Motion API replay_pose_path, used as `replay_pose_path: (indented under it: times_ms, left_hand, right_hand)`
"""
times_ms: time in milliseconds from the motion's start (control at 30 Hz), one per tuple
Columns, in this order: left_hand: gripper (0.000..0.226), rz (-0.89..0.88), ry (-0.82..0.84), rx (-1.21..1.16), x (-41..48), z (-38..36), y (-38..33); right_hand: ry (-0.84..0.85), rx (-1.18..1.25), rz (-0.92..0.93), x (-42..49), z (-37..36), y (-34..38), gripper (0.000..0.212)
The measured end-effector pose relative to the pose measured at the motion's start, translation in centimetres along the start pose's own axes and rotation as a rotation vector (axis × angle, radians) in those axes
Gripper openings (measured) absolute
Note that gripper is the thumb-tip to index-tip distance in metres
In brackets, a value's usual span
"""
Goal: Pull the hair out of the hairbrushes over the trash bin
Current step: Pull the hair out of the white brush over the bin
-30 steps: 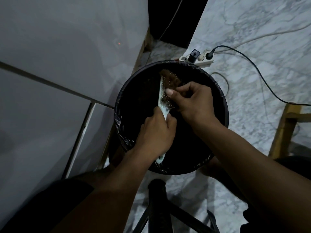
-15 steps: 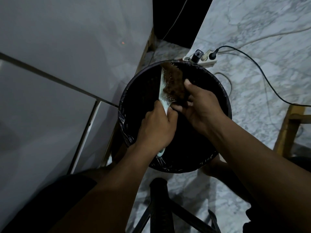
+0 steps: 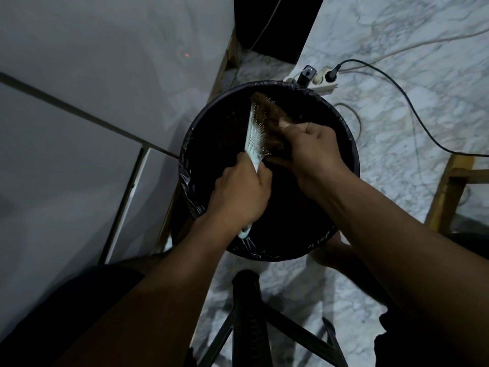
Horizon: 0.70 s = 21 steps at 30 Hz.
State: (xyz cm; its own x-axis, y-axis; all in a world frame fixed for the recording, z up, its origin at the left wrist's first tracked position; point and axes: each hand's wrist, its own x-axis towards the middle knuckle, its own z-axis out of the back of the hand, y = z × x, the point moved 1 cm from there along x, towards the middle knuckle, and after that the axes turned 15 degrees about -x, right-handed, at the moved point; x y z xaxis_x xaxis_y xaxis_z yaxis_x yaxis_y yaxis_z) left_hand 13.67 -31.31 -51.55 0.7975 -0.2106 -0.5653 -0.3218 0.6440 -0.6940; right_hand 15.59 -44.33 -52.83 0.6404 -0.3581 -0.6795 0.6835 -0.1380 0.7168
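A: How many brushes?
B: One white hairbrush [image 3: 253, 139], over the round black-lined trash bin [image 3: 352, 152]. Left hand [image 3: 241, 193] is clenched around its handle; right hand [image 3: 313, 148] pinches the brown hair mat [image 3: 267, 112] on the bristles.
A: Room?
B: Wall left, power strip [image 3: 321, 84] touching the bin's far rim.

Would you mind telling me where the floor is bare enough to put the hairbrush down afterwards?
Bare marble lies between the trash bin and the wooden leg, below the black cable. Behind the bin, the power strip crowds it; near you, the black stand.
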Motion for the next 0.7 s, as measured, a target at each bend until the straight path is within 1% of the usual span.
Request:
replay_pose_path:
  times_ms: [67,133,200,233,267,300,333,367,433,467,500,567,633,700]
  left_hand:
    - [0.023,0.006,-0.021,0.008,0.1,0.1,0.1]
    - [0.023,0.016,-0.036,0.022,0.1,0.1,0.2]
    - [0.024,-0.004,-0.023,0.073,-0.1,0.0,0.0]
    - [0.025,-0.023,-0.004,0.110,-0.2,-0.1,-0.1]
    - [0.025,-0.040,0.016,0.143,-0.4,-0.3,-0.3]
    - [0.026,-0.051,0.032,0.164,-0.6,-0.4,-0.4]
    - [0.028,-0.056,0.043,0.174,-0.6,-0.5,-0.4]
    - [0.028,-0.060,0.047,0.176,-0.6,-0.5,-0.4]
    - [0.026,-0.066,0.052,0.161,-0.6,-0.5,-0.3]
    - [0.025,-0.072,0.051,0.148,-0.6,-0.5,-0.3]
    - [0.024,-0.081,0.048,0.133,-0.6,-0.5,-0.4]
    - [0.023,-0.095,0.043,0.101,-0.5,-0.4,-0.4]
    - [0.023,-0.093,0.035,0.064,-0.4,-0.3,-0.4]
    - [0.024,-0.080,0.023,0.046,-0.3,-0.1,-0.2]
  right_hand:
    - [0.085,0.132,-0.123,-0.3,-0.3,0.4,0.021]
    - [0.124,0.177,-0.193,-0.4,-0.2,0.8,0.014]
    - [0.131,0.143,-0.155,-0.3,0.0,1.3,0.015]
    - [0.133,0.111,-0.096,-0.3,0.1,1.5,0.017]
    - [0.122,0.066,-0.036,-0.2,0.2,1.5,0.020]
    - [0.086,-0.010,0.021,-0.1,0.3,1.5,0.028]
    - [0.019,-0.098,0.073,0.0,0.4,1.2,0.038]
    - [-0.065,-0.186,0.129,0.1,0.5,1.0,0.040]
    - [-0.206,-0.317,0.203,0.3,0.8,0.7,0.025]
    - [-0.241,-0.355,0.225,0.3,1.0,0.7,0.016]
    - [-0.268,-0.374,0.237,0.4,1.1,0.8,0.014]
    - [-0.287,-0.363,0.231,0.4,1.3,0.9,0.017]
    - [-0.259,-0.300,0.184,0.4,1.2,0.9,0.021]
    - [-0.200,-0.140,0.071,0.3,0.8,1.1,0.021]
